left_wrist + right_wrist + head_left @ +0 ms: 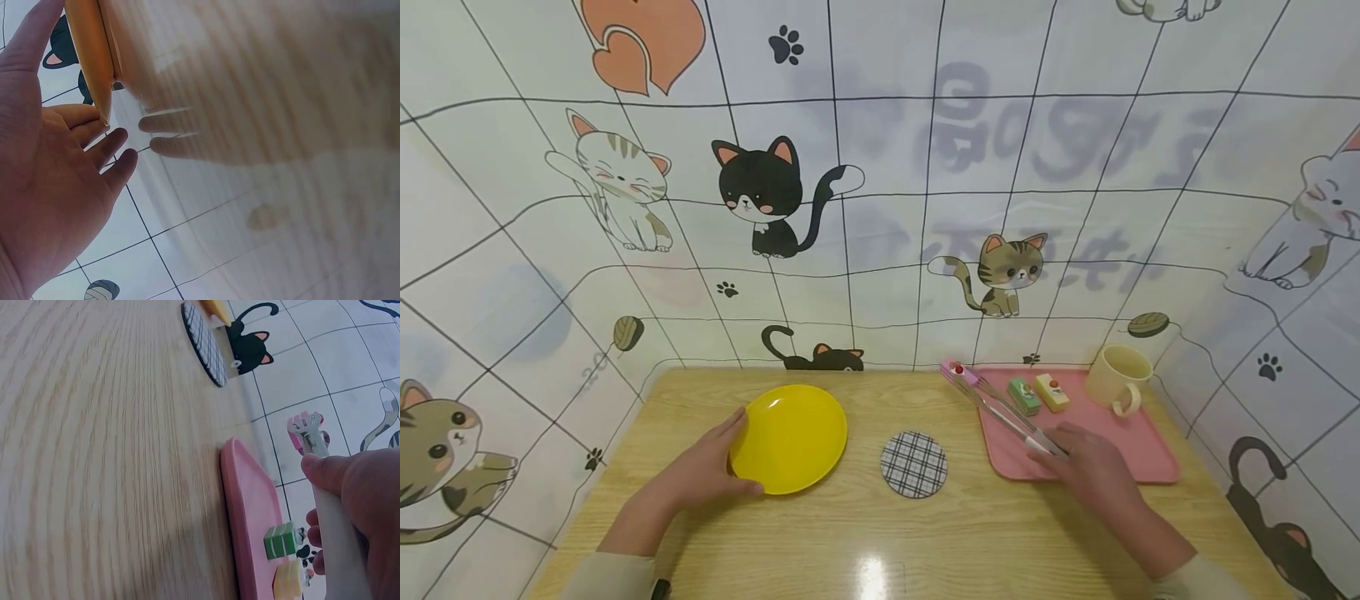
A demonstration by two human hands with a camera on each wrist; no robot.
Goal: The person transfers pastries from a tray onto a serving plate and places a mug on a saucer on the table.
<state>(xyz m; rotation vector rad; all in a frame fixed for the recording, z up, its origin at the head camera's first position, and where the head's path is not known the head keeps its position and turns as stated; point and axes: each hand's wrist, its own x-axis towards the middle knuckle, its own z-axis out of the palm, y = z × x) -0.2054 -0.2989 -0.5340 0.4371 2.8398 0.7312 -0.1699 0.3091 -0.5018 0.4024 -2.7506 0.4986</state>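
Note:
My left hand (703,467) holds the yellow plate (790,439) at its left edge, thumb at the near rim and fingers at the far side. In the left wrist view the plate (90,56) shows edge-on between thumb and fingers. My right hand (1093,471) grips the silver tongs (1003,417) by the handle end. Between the tongs' tips is a small pink toy cake (958,371), over the tray's far left corner. In the right wrist view the thumb lies along the tongs (334,531). Green (1024,396) and yellow (1051,392) toy cakes lie on the pink tray (1120,446).
A cream mug (1116,375) stands at the tray's far right corner. A round checked coaster (913,464) lies between plate and tray. Behind the wooden table (820,542) rises a cat-print wall sheet (880,292), which also runs along both sides.

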